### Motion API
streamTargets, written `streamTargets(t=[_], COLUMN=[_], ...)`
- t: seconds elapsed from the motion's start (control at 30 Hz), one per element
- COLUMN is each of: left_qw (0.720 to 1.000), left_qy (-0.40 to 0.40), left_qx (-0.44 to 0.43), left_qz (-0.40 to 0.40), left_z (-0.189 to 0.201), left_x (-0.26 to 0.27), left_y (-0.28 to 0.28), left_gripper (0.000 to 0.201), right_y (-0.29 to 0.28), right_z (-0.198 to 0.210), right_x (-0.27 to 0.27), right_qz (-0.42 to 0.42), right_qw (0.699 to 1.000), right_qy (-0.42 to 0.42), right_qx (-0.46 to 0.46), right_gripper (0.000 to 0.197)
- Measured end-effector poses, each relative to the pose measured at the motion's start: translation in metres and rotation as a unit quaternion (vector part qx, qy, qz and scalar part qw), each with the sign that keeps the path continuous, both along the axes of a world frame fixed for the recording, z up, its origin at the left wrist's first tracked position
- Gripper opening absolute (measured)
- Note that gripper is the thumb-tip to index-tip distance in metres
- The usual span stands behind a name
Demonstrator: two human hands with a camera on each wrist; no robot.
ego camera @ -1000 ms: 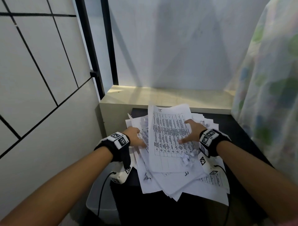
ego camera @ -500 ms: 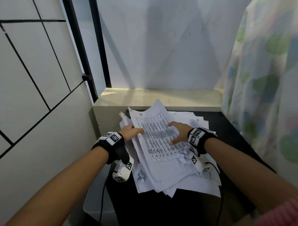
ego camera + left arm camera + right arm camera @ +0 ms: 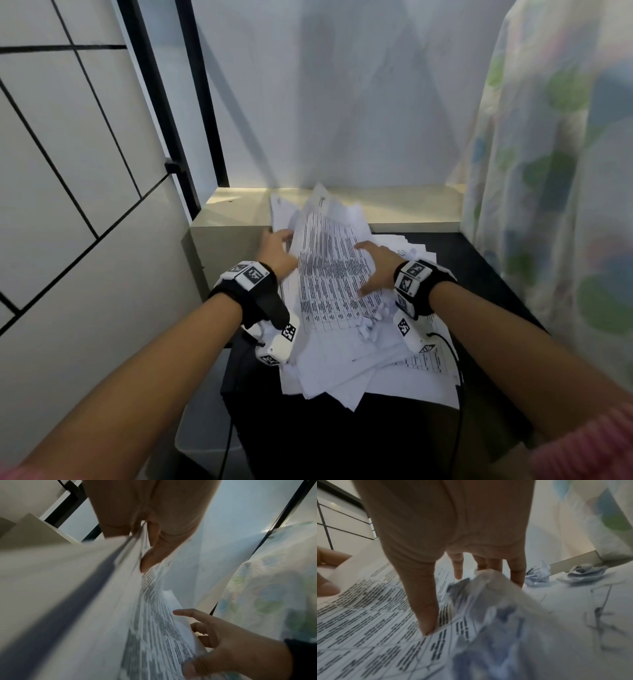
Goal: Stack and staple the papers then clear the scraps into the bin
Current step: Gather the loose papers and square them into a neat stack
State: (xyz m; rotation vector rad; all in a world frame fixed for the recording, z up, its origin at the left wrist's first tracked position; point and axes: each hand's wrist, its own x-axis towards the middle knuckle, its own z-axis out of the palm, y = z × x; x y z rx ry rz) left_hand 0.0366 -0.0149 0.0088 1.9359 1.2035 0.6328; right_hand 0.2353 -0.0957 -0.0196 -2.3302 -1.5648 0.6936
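Observation:
A loose pile of printed papers (image 3: 329,281) lies on a black table (image 3: 342,438). My left hand (image 3: 275,251) grips the pile's left edge and holds several sheets tilted up; in the left wrist view its thumb and fingers (image 3: 150,550) pinch those sheets (image 3: 154,615). My right hand (image 3: 375,265) lies flat on the top printed sheet with straight fingers (image 3: 457,566), the thumb pressing the sheet. Crumpled scraps (image 3: 370,322) sit on the papers by my right wrist, and one scrap (image 3: 489,588) is right under the right palm. No stapler shows.
A pale bin (image 3: 202,431) stands on the floor at the table's left front corner. A cream ledge (image 3: 411,205) runs behind the table. A flowered curtain (image 3: 555,205) hangs on the right, a tiled wall on the left. More scraps (image 3: 537,574) lie past my right fingers.
My left hand has slid under the pile's left edge and raised several sheets, tipping them up toward the back. My right hand has stayed flat on the top sheet.

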Motion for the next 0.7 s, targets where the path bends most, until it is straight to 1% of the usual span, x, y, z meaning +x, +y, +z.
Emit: streamTargets(t=[0.07,0.1,0.17,0.23,0.27,0.33,0.4,0.47,0.5,0.53,0.57,0.6,0.63,0.67,0.7], left_qw=[0.998,0.997,0.992,0.99,0.988,0.982,0.977,0.973,0.971,0.969,0.966,0.963,0.96,0.959,0.96], left_qy=[-0.039,-0.064,-0.119,-0.142,-0.152,-0.184,-0.208,-0.227,-0.233,-0.242,-0.251,-0.265,-0.275,-0.278,-0.274], left_qx=[0.02,0.032,0.037,0.026,0.024,0.035,0.035,0.025,0.023,0.019,0.013,0.003,-0.005,-0.003,0.01], left_qz=[0.034,0.038,0.015,-0.005,-0.008,-0.02,-0.031,-0.038,-0.044,-0.055,-0.055,-0.052,-0.048,-0.047,-0.047], left_z=[0.006,0.009,0.018,0.03,0.036,0.048,0.057,0.063,0.066,0.07,0.072,0.075,0.078,0.08,0.082], left_x=[0.002,0.004,0.006,0.007,0.009,0.011,0.013,0.016,0.016,0.024,0.025,0.027,0.03,0.034,0.036], left_y=[-0.003,-0.003,-0.003,-0.006,-0.006,-0.006,-0.005,-0.004,-0.004,-0.006,-0.005,-0.006,-0.006,-0.006,-0.007], left_gripper=[0.048,0.045,0.044,0.05,0.052,0.053,0.053,0.053,0.052,0.05,0.046,0.043,0.041,0.04,0.04], right_y=[-0.003,-0.004,-0.007,-0.01,-0.012,-0.016,-0.012,-0.008,-0.002,-0.005,0.0,0.005,0.002,-0.004,-0.003], right_z=[0.009,0.013,0.022,0.034,0.039,0.051,0.058,0.067,0.069,0.074,0.074,0.073,0.081,0.09,0.092], right_x=[0.006,0.009,0.019,0.027,0.031,0.035,0.044,0.05,0.054,0.059,0.061,0.068,0.062,0.053,0.054], right_qz=[-0.021,-0.03,-0.052,-0.071,-0.087,-0.123,-0.168,-0.195,-0.196,-0.203,-0.206,-0.2,-0.209,-0.212,-0.218], right_qw=[0.999,0.998,0.994,0.988,0.982,0.957,0.924,0.903,0.892,0.881,0.871,0.864,0.862,0.856,0.852], right_qy=[0.016,0.026,0.042,0.064,0.09,0.164,0.226,0.275,0.303,0.32,0.337,0.351,0.349,0.349,0.342], right_qx=[0.032,0.048,0.082,0.124,0.144,0.206,0.259,0.267,0.273,0.283,0.291,0.3,0.303,0.318,0.331], right_gripper=[0.104,0.103,0.105,0.111,0.115,0.125,0.128,0.119,0.107,0.087,0.071,0.067,0.069,0.069,0.064])
